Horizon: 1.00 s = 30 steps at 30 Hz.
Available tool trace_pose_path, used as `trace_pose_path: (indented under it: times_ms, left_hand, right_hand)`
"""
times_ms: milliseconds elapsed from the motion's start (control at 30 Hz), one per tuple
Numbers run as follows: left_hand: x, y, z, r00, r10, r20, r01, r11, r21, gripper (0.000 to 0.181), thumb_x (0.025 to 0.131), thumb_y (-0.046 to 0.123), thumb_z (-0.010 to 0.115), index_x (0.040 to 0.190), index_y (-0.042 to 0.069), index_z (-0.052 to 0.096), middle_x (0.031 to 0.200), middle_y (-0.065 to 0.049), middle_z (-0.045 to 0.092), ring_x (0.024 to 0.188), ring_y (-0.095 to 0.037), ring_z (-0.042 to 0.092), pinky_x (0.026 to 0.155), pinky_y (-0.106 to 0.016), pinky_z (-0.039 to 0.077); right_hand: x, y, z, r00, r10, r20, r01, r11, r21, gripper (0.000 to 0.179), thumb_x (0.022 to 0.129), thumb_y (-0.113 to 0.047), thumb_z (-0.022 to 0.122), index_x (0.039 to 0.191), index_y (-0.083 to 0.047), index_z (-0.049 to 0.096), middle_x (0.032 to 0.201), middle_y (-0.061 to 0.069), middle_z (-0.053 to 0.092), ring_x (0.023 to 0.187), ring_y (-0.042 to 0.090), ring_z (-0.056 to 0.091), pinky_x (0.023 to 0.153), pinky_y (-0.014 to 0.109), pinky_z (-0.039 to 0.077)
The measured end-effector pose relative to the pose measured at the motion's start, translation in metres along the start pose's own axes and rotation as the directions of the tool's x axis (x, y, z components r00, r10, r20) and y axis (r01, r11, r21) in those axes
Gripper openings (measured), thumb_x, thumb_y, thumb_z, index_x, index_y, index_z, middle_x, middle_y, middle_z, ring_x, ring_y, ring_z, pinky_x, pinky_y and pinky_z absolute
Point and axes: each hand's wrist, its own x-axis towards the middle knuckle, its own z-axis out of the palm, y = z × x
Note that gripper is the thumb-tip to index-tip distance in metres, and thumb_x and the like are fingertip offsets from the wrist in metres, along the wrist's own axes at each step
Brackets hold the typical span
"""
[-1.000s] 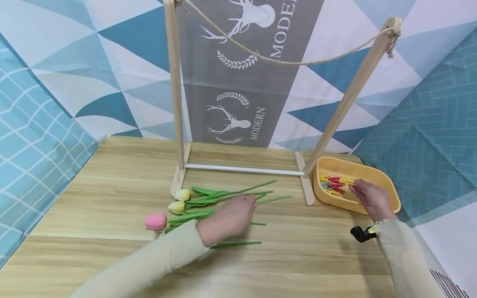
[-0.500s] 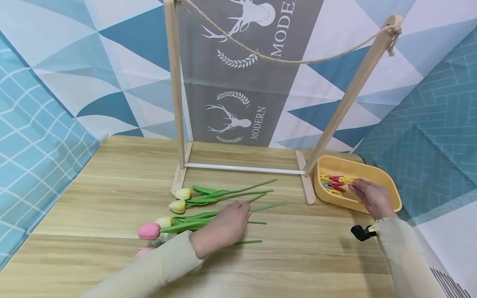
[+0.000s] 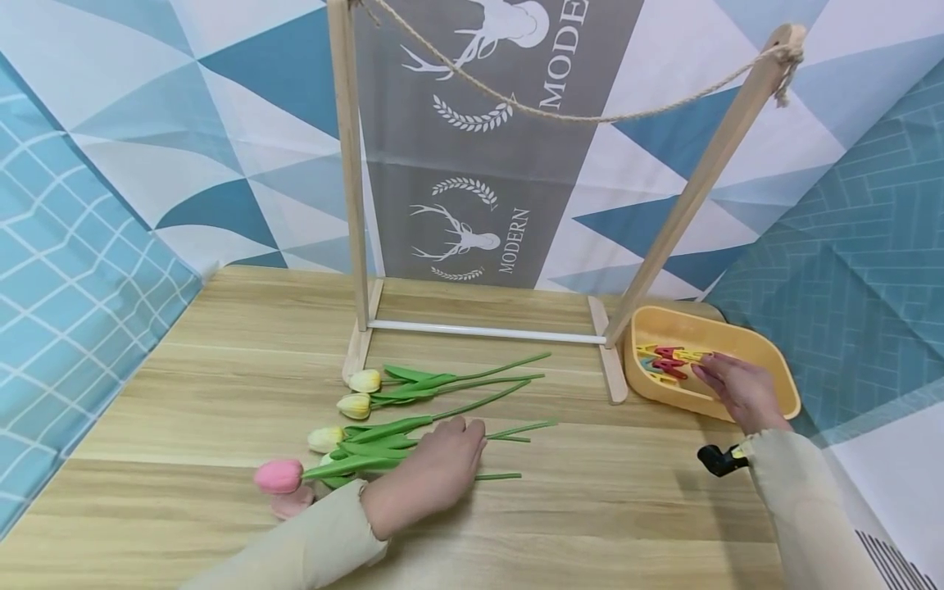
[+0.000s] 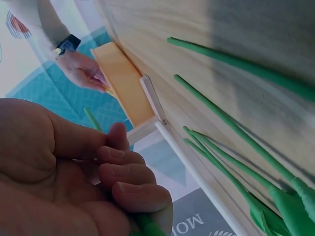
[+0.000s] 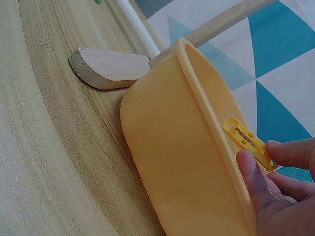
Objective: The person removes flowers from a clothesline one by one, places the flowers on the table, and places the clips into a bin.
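My left hand [image 3: 435, 465] grips the green stem of a pink tulip [image 3: 279, 476] above the table. In the left wrist view its fingers curl round the stem, whose tip [image 4: 92, 119] pokes out past the thumb. A second pink tulip [image 3: 292, 501] lies partly hidden beneath. Several yellow tulips [image 3: 355, 406] lie beside and behind this hand, heads to the left. Over the orange basin [image 3: 682, 400] at right, my right hand [image 3: 741, 393] pinches a yellow clothespin [image 5: 249, 144] between thumb and fingers. More clothespins [image 3: 667, 365], red, yellow and teal, lie in the basin.
Behind the flowers stands a wooden frame with a left post [image 3: 350, 164], a right post [image 3: 704, 184] and a white bottom bar [image 3: 487, 331]. A rope [image 3: 560, 117] sags between the posts. The right foot [image 3: 608, 352] stands close to the basin.
My left hand has drawn the pink tulip left and toward me, uncovering more of the yellow tulips and the other pink one. The right hand stays over the basin.
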Motion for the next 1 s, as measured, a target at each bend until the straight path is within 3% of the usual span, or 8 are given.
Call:
trace_pose_path:
  times_ms: [133,233,333,400,500,567,833,1000]
  left_hand:
    - [-0.007,0.0,0.003,1.0,0.01,-0.014,-0.01,1.0,0.018,0.019,0.099,0.016,0.042,0.086,0.005,0.051,0.069,-0.003,0.045,0.06,-0.014,0.041,0.049,-0.027,0.033]
    - [-0.012,-0.001,0.007,1.0,-0.009,-0.011,0.01,1.0,0.024,0.018,0.098,0.017,0.043,0.086,0.006,0.052,0.071,-0.003,0.047,0.061,-0.015,0.043,0.049,-0.028,0.034]
    - [-0.018,-0.003,0.012,0.999,-0.038,0.0,0.038,0.999,0.016,0.018,0.099,0.018,0.042,0.086,0.008,0.051,0.071,-0.003,0.047,0.062,-0.015,0.043,0.048,-0.028,0.033]
    - [-0.022,-0.004,0.015,0.999,-0.049,0.007,0.048,0.999,0.01,0.018,0.098,0.018,0.042,0.085,0.008,0.049,0.07,-0.003,0.045,0.061,-0.014,0.041,0.048,-0.028,0.031]
    - [-0.027,-0.005,0.019,0.999,-0.045,0.019,0.045,0.999,0.013,0.018,0.098,0.018,0.042,0.085,0.009,0.049,0.07,-0.002,0.043,0.06,-0.014,0.039,0.047,-0.028,0.03]
    - [-0.031,-0.005,0.021,0.999,-0.041,0.027,0.04,0.999,0.025,0.017,0.098,0.018,0.043,0.085,0.009,0.05,0.07,-0.002,0.044,0.06,-0.014,0.039,0.047,-0.027,0.03]
    - [-0.038,-0.001,0.025,0.999,-0.039,0.032,0.036,0.996,0.087,0.014,0.096,0.019,0.048,0.088,0.008,0.053,0.072,-0.004,0.048,0.062,-0.017,0.046,0.048,-0.03,0.035]
    - [-0.04,-0.002,0.028,0.997,-0.05,0.052,0.046,0.996,0.073,0.014,0.096,0.019,0.048,0.092,0.008,0.055,0.074,-0.004,0.049,0.063,-0.018,0.047,0.05,-0.031,0.035]
  right_hand:
    - [0.0,-0.001,0.0,1.0,0.027,0.003,-0.027,1.0,-0.014,0.076,0.091,-0.016,0.059,0.148,0.001,0.011,0.078,-0.009,0.066,0.077,0.004,0.068,0.082,0.022,0.052]
    - [0.001,-0.004,0.0,0.999,0.052,0.015,-0.052,0.999,-0.012,0.064,0.09,-0.013,0.06,0.144,-0.007,0.026,0.078,-0.007,0.066,0.077,0.007,0.069,0.082,0.023,0.052]
    - [0.003,-0.006,0.001,0.997,0.066,0.038,-0.065,0.998,-0.026,0.053,0.09,-0.007,0.059,0.136,-0.003,0.034,0.079,-0.005,0.067,0.078,0.009,0.069,0.083,0.025,0.053]
    - [0.003,-0.007,0.002,0.996,0.069,0.053,-0.066,0.996,-0.054,0.057,0.091,-0.006,0.057,0.14,-0.002,0.03,0.078,-0.005,0.066,0.078,0.008,0.069,0.083,0.025,0.052]
    - [0.004,-0.007,0.004,0.996,0.073,0.06,-0.066,0.992,-0.109,0.07,0.093,-0.005,0.053,0.147,0.003,0.009,0.077,-0.008,0.066,0.077,0.007,0.068,0.082,0.024,0.053]
    - [0.004,-0.008,0.005,0.995,0.076,0.06,-0.066,0.986,-0.15,0.07,0.094,-0.005,0.05,0.147,0.004,0.006,0.076,-0.009,0.065,0.076,0.006,0.068,0.081,0.024,0.053]
    - [0.006,-0.009,0.006,0.994,0.082,0.067,-0.064,0.969,-0.237,0.066,0.094,-0.006,0.05,0.145,0.008,0.012,0.075,-0.01,0.065,0.076,0.005,0.068,0.08,0.024,0.053]
    - [0.008,-0.009,0.005,0.992,0.094,0.085,-0.068,0.961,-0.269,0.063,0.094,-0.006,0.05,0.144,0.01,0.015,0.076,-0.009,0.066,0.076,0.005,0.068,0.079,0.024,0.054]
